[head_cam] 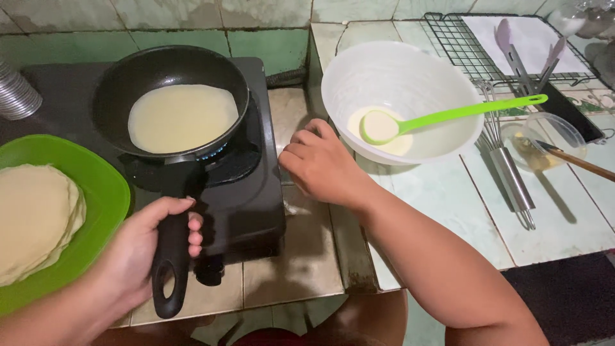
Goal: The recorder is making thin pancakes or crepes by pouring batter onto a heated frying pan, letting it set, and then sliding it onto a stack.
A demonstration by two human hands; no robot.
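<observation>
- Stove [250, 205], black, left of centre: a blue flame is seen under the pan's near edge. The crepe could be scorched underneath if heat is kept on long, judged from the thinness of the layer.
- Pan [170, 70], black, upper left: set on the burner, long handle [172, 256] run toward the lower left. It could be tipped or dragged off the burner if the handle is jerked.
- Bowl [400, 96], white, upper centre: a little batter is held at its bottom; it stands just beside the right hand and could be knocked by a careless move.
- Plate [96, 192], green, far left: a stack of cooked crepes is held; it lies near the handle and could be struck by a swing of the pan.
- Crepe [182, 117], pale, in the pan: spread thin, surface unbrowned; tearing is likely if it is lifted too soon.
- Ladle [448, 115], green, in the bowl: handle overhangs the rim to the right and could be caught and flipped out.
- Left hand [144, 247], lower left: fingers are curled round the handle.
- Right hand [320, 163], centre: loosely closed, empty, rested on the tiles near the hot stove; a burn is possible.
</observation>
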